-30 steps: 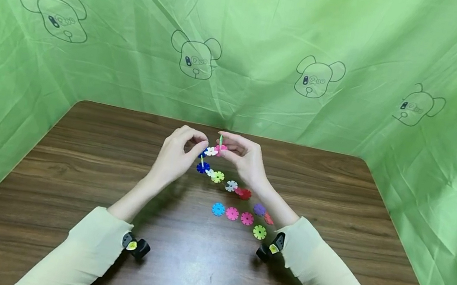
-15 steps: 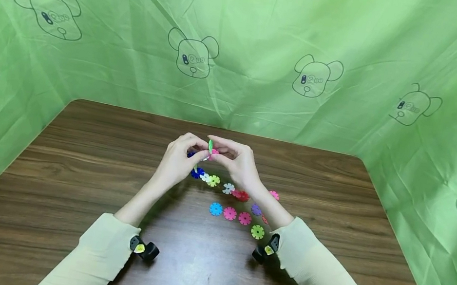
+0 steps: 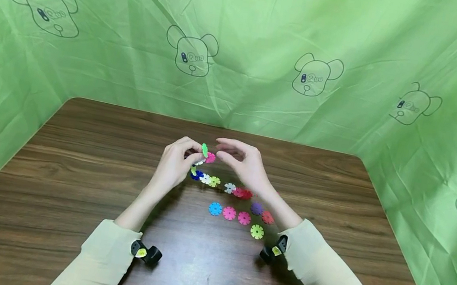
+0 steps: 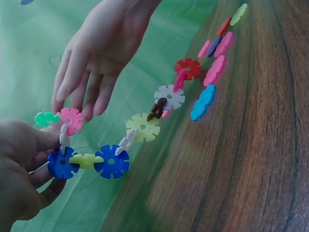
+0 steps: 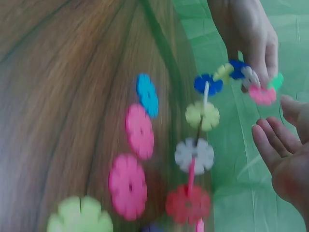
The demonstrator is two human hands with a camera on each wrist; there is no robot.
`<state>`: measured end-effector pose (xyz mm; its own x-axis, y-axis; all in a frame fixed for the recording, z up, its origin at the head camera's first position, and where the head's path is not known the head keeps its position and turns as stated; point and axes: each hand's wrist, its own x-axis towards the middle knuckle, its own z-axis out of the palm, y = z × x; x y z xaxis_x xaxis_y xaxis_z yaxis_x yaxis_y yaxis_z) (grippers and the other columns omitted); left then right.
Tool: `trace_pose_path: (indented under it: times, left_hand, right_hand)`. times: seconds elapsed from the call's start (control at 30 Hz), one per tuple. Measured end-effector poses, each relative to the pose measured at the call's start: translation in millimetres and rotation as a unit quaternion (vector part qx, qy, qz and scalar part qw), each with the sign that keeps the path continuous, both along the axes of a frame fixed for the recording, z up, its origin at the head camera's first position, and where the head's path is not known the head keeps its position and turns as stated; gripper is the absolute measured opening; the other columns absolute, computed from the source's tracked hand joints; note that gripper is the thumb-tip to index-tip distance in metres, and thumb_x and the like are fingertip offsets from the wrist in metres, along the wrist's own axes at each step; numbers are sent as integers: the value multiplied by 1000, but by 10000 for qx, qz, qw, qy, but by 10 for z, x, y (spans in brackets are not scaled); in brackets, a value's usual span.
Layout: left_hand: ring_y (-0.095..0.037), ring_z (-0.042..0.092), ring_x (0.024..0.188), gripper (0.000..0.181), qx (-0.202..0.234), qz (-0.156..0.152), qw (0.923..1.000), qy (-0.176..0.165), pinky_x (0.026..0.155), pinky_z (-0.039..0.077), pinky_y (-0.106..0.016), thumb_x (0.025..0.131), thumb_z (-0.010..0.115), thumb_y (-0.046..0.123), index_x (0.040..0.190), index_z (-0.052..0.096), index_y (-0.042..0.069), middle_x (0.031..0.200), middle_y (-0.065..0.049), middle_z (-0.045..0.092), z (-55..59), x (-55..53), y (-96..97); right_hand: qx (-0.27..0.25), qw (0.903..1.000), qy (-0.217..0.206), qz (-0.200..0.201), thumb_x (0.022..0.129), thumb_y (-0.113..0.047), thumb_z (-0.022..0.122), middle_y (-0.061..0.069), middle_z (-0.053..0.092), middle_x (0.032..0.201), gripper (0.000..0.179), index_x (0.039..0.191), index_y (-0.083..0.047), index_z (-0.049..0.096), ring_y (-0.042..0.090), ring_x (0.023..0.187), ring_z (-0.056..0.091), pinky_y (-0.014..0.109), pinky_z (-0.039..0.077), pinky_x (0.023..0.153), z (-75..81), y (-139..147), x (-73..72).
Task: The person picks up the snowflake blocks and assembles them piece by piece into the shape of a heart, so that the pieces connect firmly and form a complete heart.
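Observation:
A chain of slotted plastic snowflake discs hangs from my left hand (image 3: 174,159), whose thumb and fingers pinch it near one end, by the white disc (image 4: 63,137) and a dark blue disc (image 4: 63,163). At that end, a pink disc (image 4: 71,122) carries a bright green disc (image 3: 204,150) fitted at an angle to it. The chain runs on through yellow, blue (image 4: 112,161), white, brown (image 4: 157,108) and pink discs to a red disc (image 5: 188,204). Just right of the pink disc is my right hand (image 3: 247,165), fingers extended and holding nothing.
Loose discs lie on the wooden table (image 3: 71,188) in front of the chain: light blue (image 3: 215,209), pink (image 3: 229,213), another pink (image 3: 244,218), purple (image 3: 256,209), red (image 3: 268,218) and yellow-green (image 3: 257,231). A green curtain (image 3: 251,106) stands behind the table.
Both hands came together at the pink and green discs. My right hand has since let go and drawn back to the right, while the green disc stays on the chain in my left hand.

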<state>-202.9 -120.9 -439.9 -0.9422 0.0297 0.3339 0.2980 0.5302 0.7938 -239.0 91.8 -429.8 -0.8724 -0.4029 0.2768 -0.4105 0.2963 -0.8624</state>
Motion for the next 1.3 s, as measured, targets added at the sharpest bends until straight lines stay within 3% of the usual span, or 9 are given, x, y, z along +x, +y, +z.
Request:
trace_pose_path:
  times: [0.23, 0.47, 0.7, 0.87, 1.1, 1.3]
  left_hand:
    - [-26, 70, 97, 9, 184, 107, 9996, -195, 89, 57, -41, 96, 71, 11, 101, 75, 5, 106, -11, 75, -39, 15, -46]
    - [-27, 71, 97, 10, 247, 66, 9993, -285, 89, 58, -42, 97, 71, 12, 103, 75, 5, 107, -11, 75, -43, 18, -73]
    - [-23, 69, 92, 10, 273, 110, 9988, -381, 85, 55, -36, 96, 72, 14, 103, 76, 7, 105, -9, 76, -48, 22, -67]
    - [-21, 65, 84, 10, 327, 41, 9984, -461, 79, 52, -33, 98, 70, 17, 103, 76, 10, 98, -8, 77, -35, 36, -36]
    - [-23, 65, 82, 10, 429, -20, 9982, -423, 76, 52, -32, 99, 69, 18, 102, 75, 12, 94, -6, 76, -27, 50, -15]
    - [-21, 65, 81, 9, 521, 36, 9982, -304, 74, 51, -29, 99, 70, 17, 101, 75, 11, 94, -7, 76, -12, 59, -31]
  right_hand:
    - [659, 9967, 96, -458, 97, -21, 74, 11, 77, 118, 30, 125, -12, 73, 22, 103, 74, 42, 59, 91, -52, 397, -192]
    - [1438, 9881, -240, -496, 92, -11, 78, 17, 76, 119, 31, 122, -5, 74, 29, 104, 74, 44, 59, 91, -189, 670, -393]
    - [2404, 9687, -282, -547, 90, -20, 81, 15, 76, 117, 39, 124, -5, 72, 28, 100, 74, 47, 56, 94, -299, 750, -522]
    - [2976, 9530, -69, -565, 89, -23, 83, 15, 75, 114, 40, 123, -4, 73, 28, 98, 70, 45, 54, 92, -384, 771, -564]
    - [3105, 9475, 154, -748, 85, -20, 85, 13, 74, 103, 27, 105, -5, 75, 29, 96, 64, 42, 51, 87, -434, 756, -566]
    - [2716, 9588, 62, -835, 82, -13, 87, 11, 75, 93, 25, 96, -5, 69, 23, 83, 70, 35, 54, 79, -438, 727, -578]
